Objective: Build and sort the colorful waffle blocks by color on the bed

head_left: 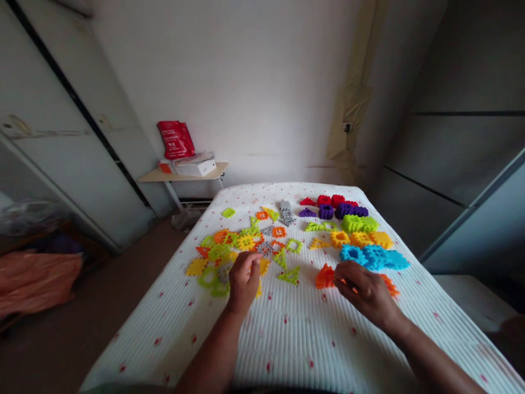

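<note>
Working left to right, we log an orange plastic sack (pixel 35 284) on the floor beside the bed, then a narrow wall shelf (pixel 182 173) holding a red bag (pixel 175 140) and a white box (pixel 196 167). The bed's white ribbed cover (pixel 328 345), flecked with red, carries everything else.

On its left half lies a loose heap of flat plastic building tiles (pixel 223 246), lime, orange, yellow and grey, with toothed edges. Our person's left hand (pixel 244 282) sits at the heap's near right edge, its fingers (pixel 254 264) bunched together and pointing down. A grey tile (pixel 265 249) lies just beyond them and a yellow tile (pixel 263 266) just beside them. We cannot tell whether those fingers pinch anything.

Further right, two orange tiles (pixel 325 277) lie on the cover, with the right hand (pixel 367 293) hovering just beside the nearer one. Its fingers (pixel 348 273) are curved and slightly apart, and a sliver of orange shows beneath them; we cannot tell whether it is held.

Beyond lie grouped stacks: purple tiles (pixel 343 211), green tiles (pixel 360 223), yellow tiles (pixel 361 239) and blue tiles (pixel 373 257).

We judge that those teeth snag neighbours, so fingertips on a tile's rim, lifting straight up, suit this handling best.
</note>
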Available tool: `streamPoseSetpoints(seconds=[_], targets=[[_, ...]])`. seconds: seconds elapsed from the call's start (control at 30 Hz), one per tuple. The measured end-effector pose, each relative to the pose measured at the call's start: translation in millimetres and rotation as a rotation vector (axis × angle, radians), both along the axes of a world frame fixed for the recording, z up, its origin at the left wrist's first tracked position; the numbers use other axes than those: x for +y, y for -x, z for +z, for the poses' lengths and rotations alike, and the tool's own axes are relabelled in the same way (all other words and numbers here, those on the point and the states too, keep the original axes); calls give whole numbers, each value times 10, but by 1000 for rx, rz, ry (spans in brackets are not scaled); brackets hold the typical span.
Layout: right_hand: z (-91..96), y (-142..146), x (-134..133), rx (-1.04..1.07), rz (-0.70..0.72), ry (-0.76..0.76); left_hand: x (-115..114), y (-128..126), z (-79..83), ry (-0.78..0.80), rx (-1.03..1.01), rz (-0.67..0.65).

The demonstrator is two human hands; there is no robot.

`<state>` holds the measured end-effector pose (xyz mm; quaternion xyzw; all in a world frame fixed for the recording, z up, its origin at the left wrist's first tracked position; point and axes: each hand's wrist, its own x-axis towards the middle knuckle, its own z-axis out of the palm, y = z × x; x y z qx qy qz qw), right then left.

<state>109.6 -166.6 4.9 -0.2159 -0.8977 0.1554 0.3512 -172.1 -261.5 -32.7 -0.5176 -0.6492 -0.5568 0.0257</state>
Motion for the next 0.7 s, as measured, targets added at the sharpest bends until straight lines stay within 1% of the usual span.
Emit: streamPoseSetpoints(seconds=[0.03, 0.1, 0.13, 0.2, 0.27, 0.37, 0.43, 0.57, 0.7], targets=[[-3, 41, -69, -6, 60, -23, -23, 128, 37, -10, -10, 92], [-47, 138, -206, -42, 182, -60, -81, 414, 99, 25, -29, 267], [-85, 191, -266, -71, 232, -76, -113, 549, 119, 77, -1, 305], [-179, 295, -359, -144, 298, -107, -171, 750, 137, 189, 96, 265], [-271, 381, -414, -212, 335, -136, -211, 826, 126, 321, 222, 171], [-374, 457, -451, -268, 370, -179, -222, 752, 85, 553, 426, 93], [-416, 474, -465, -281, 377, -202, -202, 653, 70, 652, 513, 107], [-470, 471, -487, -298, 374, -214, -128, 495, 98, 730, 566, 175], [-517, 473, -487, -313, 376, -208, -58, 421, 131, 762, 583, 207]])
